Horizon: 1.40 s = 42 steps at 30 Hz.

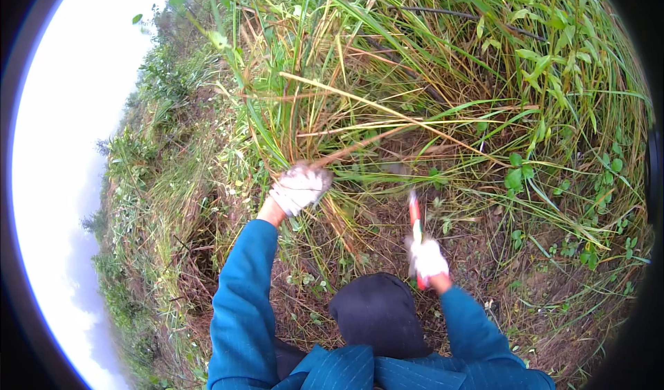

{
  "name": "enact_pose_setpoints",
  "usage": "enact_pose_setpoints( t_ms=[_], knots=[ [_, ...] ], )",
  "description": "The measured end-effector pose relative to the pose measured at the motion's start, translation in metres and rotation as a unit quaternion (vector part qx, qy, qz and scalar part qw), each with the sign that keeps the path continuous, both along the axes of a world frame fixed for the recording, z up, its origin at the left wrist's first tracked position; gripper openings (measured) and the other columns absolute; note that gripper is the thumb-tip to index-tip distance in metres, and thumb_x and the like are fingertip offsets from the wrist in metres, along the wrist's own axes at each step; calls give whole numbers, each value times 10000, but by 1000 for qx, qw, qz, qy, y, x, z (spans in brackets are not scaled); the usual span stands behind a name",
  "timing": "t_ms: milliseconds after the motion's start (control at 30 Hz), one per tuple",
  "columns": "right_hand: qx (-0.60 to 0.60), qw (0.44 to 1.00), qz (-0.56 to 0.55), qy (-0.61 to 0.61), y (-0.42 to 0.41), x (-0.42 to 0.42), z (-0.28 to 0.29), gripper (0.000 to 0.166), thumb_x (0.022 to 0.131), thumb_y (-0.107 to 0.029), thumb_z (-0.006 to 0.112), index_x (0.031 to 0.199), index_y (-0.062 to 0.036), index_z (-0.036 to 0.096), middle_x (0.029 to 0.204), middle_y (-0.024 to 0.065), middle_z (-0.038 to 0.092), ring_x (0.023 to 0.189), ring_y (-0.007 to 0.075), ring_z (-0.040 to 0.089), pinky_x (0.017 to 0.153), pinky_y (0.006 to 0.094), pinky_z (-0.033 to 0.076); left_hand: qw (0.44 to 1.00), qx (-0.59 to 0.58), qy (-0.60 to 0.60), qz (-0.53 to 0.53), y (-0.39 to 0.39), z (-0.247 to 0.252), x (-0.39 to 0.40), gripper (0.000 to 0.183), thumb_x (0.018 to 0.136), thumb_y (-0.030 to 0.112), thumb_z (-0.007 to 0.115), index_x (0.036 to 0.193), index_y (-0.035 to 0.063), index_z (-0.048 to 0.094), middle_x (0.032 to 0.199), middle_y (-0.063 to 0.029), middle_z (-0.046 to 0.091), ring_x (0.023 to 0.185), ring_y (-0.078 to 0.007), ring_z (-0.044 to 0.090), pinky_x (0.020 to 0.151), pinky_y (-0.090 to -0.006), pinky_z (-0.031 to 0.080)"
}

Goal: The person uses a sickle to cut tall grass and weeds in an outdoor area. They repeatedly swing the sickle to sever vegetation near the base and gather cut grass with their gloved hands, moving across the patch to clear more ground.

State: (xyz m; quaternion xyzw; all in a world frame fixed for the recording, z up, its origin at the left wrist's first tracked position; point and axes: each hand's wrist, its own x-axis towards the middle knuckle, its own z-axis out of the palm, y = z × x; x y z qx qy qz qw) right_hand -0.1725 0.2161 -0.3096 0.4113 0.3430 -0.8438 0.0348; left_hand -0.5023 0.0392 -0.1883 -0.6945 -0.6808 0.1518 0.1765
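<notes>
In a dirty white work glove, my left hand (301,186) is closed around a bunch of long green and tan grass stalks (282,125). The stalks fan out above the fist, and cut-looking ends (342,229) hang below it. My right hand (428,258), also gloved, grips the red, white and green handle of a hand tool (415,211), apart from the bunch and lower to its right. The tool points away from me. Its metal end is blurred among the grass, so the blade's shape cannot be made out.
Tall dense grass (467,73) stands ahead and to the right, with a dark thin branch (472,16) across it. Flattened grass and brown soil (482,255) lie near my right hand. My dark-clad knee (376,309) is bent below. Leafy shrubs (166,79) grow at left under bright sky.
</notes>
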Motion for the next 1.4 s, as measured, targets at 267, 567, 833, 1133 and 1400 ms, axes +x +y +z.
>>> enact_pose_setpoints(
  t_ms=[267,567,833,1133,1400],
  knots=[
    [168,972,58,-154,-39,70,42,285,922,-296,666,906,-93,466,550,-18,451,400,127,439,366,315,354,989,-124,46,63,-16,-8,19,157,835,191,544,953,138,632,879,-29,611,874,-206,613,732,-399,506],
    [446,856,252,-70,-58,30,0,175,936,-250,604,950,-76,604,637,67,570,570,190,594,483,339,477,968,-95,-103,208,-192,-3,31,240,801,110,558,1019,87,656,1007,-127,658,965,-254,641,886,-424,514],
    [349,870,283,-202,-61,112,35,387,919,-396,641,918,-15,570,636,98,615,518,201,609,486,365,476,835,-152,-92,520,-368,-6,70,244,794,208,619,1009,149,719,936,-116,685,944,-295,636,849,-426,473],
    [157,984,-76,30,-34,-29,76,203,944,-211,633,930,-91,470,566,-10,449,371,118,414,334,304,356,893,-92,-171,407,-229,-43,126,172,809,220,614,929,119,686,886,-95,658,925,-282,631,790,-439,495],
    [517,826,210,-77,-13,-102,47,334,962,-334,554,976,-1,531,724,189,633,680,308,659,571,405,493,965,-39,-223,136,-39,-27,128,387,838,177,536,1188,26,597,1260,-175,592,1015,-275,629,883,-425,521]
  ],
)
